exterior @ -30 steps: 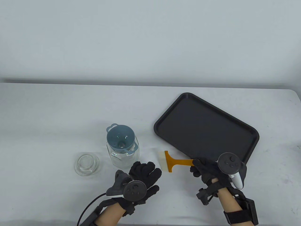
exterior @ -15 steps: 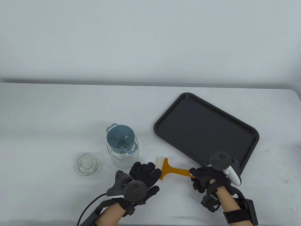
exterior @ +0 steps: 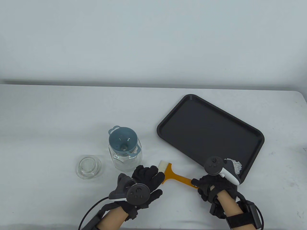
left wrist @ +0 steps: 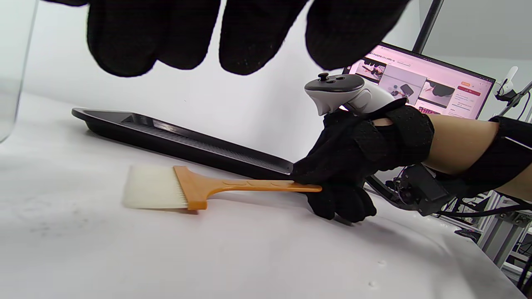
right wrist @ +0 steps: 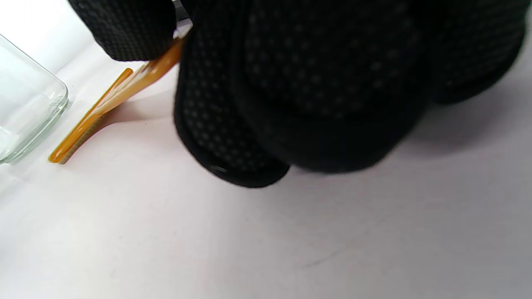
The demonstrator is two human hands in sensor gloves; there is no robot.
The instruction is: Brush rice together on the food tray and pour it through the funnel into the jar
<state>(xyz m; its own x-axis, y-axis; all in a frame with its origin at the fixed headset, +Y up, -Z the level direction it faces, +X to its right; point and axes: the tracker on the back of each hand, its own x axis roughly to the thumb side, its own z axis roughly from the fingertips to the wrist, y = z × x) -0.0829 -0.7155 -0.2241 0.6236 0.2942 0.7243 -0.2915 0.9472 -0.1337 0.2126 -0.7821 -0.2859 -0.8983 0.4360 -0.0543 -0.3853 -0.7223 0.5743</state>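
Observation:
The black food tray (exterior: pixel 208 124) lies angled at the right, and a small heap of white rice (exterior: pixel 236 164) shows in its near right corner, partly behind the tracker. An orange brush (exterior: pixel 171 173) with white bristles lies flat on the table in front of the tray. My right hand (exterior: pixel 200 184) pinches the end of its handle (left wrist: pixel 266 185), thumb on top. A glass jar (exterior: pixel 126 158) carries a blue funnel (exterior: pixel 122 140) in its mouth. My left hand (exterior: pixel 148 176) rests flat just in front of the jar, fingers straight, fingertips beside the bristles, holding nothing.
A glass lid (exterior: pixel 88 167) sits left of the jar. The table's near edge runs just behind my wrists. The left wrist view shows a monitor (left wrist: pixel 419 83) and stands beyond the table's right end.
My right hand drew the brush back toward the near edge and to the left, so it now lies on the table beside my left fingers. The rice heap came into view. The left hand stayed still.

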